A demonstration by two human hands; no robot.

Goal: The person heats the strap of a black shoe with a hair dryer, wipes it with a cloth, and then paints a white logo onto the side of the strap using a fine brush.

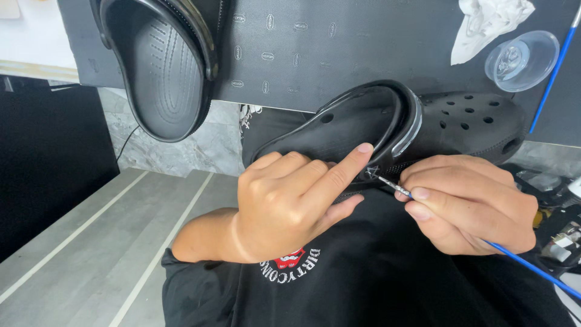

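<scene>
Left hand [284,203] grips the black clog [387,130] mid-frame; right hand [469,203] pinches a thin blue brush [526,261], tip on its side.

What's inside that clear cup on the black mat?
The clear cup on the black mat looks nearly empty, with only glare or a little clear liquid at its bottom; which, I cannot tell.

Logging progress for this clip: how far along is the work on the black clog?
In hand: the left hand steadies the clog while the right hand puts a fine blue brush to the strap rivet. Whether any paint is on yet is too small to tell. The second clog lies sole up, untouched, on the mat.
</scene>
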